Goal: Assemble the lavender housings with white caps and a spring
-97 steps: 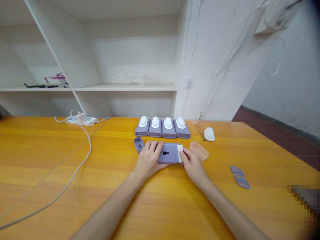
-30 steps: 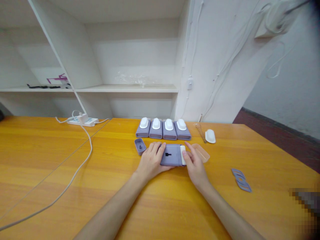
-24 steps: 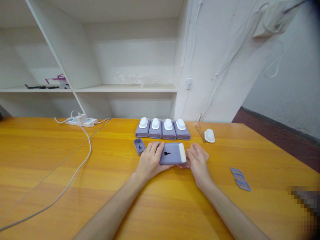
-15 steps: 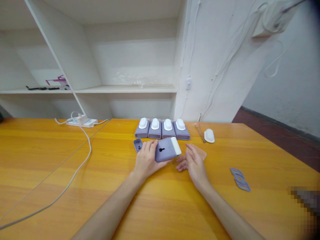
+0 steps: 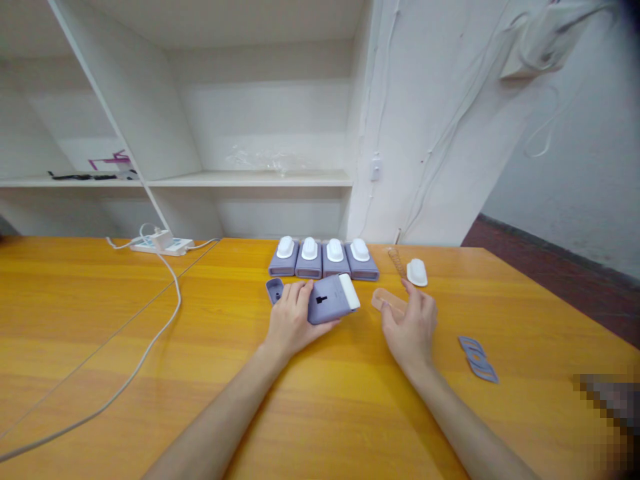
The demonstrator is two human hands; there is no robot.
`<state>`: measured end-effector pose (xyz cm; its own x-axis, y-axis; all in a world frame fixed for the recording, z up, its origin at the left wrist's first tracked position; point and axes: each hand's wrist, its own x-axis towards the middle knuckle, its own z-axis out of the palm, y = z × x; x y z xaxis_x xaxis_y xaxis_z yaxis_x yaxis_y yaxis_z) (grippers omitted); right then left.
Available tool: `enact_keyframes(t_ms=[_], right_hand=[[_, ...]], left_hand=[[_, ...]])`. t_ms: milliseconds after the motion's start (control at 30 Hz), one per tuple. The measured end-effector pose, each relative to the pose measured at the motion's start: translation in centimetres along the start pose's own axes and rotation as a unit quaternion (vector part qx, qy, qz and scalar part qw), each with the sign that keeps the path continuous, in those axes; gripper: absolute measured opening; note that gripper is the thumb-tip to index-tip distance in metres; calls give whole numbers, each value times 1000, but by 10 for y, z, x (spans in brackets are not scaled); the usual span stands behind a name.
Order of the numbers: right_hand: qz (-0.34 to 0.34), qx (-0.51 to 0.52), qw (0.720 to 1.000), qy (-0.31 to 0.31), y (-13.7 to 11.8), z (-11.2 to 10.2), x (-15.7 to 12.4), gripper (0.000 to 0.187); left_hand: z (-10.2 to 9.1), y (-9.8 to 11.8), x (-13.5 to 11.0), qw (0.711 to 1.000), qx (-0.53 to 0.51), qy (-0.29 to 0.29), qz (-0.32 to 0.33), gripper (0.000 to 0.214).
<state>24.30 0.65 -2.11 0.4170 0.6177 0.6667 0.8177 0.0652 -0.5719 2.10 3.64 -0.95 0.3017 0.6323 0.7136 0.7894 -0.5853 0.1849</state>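
My left hand [image 5: 293,317] is wrapped round a purple plastic housing [image 5: 330,300], a flat box with a white end piece [image 5: 349,292] and a small black slot-shaped mark on top. Just behind that hand lies a small purple cap [image 5: 275,290], partly covered by the fingers. My right hand [image 5: 414,330] closes thumb and fingers round the right end of a translucent peach-coloured tray [image 5: 387,301], low at the tabletop; its far end is hidden by the hand. Beyond the right hand are a thin coiled spring [image 5: 397,261] and a white oval knob-like piece [image 5: 417,272].
Several purple boxes with white knobs [image 5: 323,268] stand in a row at the back. A flat purple cut-out plate [image 5: 478,359] lies to the right. At left are a power strip [image 5: 163,245] and a white cable [image 5: 170,313] crossing the table [image 5: 320,427].
My right hand has moved right, from beside the housing's white end to the peach tray, and its fingers have closed round it. My left hand keeps holding the housing.
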Motion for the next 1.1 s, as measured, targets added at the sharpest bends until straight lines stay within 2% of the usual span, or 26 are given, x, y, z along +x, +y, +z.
enact_keyframes(t_ms=[67,133,233,367,667,867,967,1033,1100], right_hand=[[12,-24,999,-30,7,5,0,68],[17,-22,997,-79,14,11,-3,75],[19,-7,992,-125,20,16,-5,66],[26,13,990,-140,20,15,-4,56],[62,53,994,-75,0,3,-3,67],[84,133,986,-58,0,2,-1,81],[124,185,974,-40,6,5,2,68],[152,240,958,-32,9,7,3,57],[178,298,937,-34,11,10,2,54]], left_hand=[[0,0,0,1000,0,1,-1,69],[1,-1,0,1000,-1,2,-2,69],[1,-1,-1,1000,-5,-2,0,70],[1,-1,0,1000,-4,-12,1,72],[-1,-1,1,999,30,-13,5,74],[-4,0,1,999,34,-17,1,73],[-4,-1,1,999,30,-18,4,73],[-5,-2,1,999,27,-21,7,73],[-5,-1,1,999,24,-25,11,73]])
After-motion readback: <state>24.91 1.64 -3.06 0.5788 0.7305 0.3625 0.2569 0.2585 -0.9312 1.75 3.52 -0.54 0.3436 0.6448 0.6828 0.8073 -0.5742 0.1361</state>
